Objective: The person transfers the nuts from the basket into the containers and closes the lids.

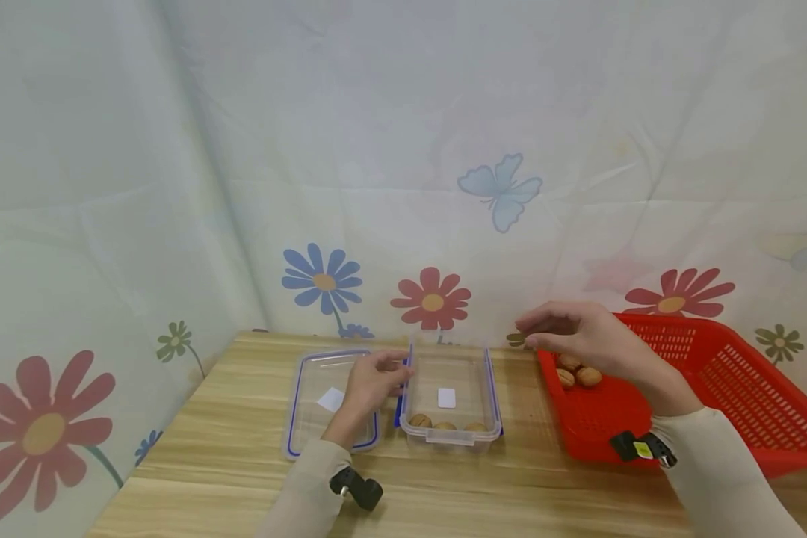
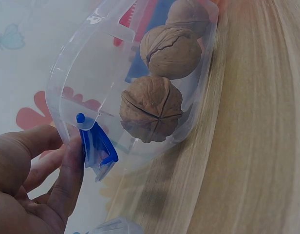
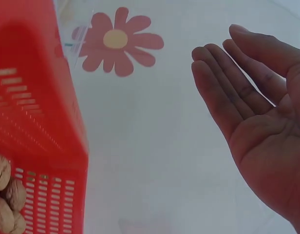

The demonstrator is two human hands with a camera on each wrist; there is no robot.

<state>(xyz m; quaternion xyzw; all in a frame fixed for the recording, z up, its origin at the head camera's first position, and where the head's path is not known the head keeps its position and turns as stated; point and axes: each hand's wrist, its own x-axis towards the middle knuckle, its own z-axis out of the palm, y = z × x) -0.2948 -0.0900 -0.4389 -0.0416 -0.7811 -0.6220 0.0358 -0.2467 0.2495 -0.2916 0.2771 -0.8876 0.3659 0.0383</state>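
Observation:
A clear plastic food container point(image 1: 482, 373) with blue side latches stands on the table, with several walnuts point(image 2: 151, 108) lined up along its near side. At its left rim, my left hand point(image 1: 374, 383) pinches the wall, fingertips close by the blue latch point(image 2: 99, 148). My right hand point(image 1: 588, 336) hovers over the left side of the red basket point(image 1: 608, 415), fingers extended and holding nothing. Inside that basket, several walnuts point(image 1: 588, 376) are gathered in the far left corner. A white label point(image 1: 447, 398) shows in the container.
The blue-edged clear lid point(image 1: 300, 407) lies flat left of the container, partly behind my left forearm, with a white label point(image 1: 331, 399) on it. A wood-grain table point(image 1: 444, 493) carries everything. Behind it hangs a flower-printed curtain point(image 1: 376, 149).

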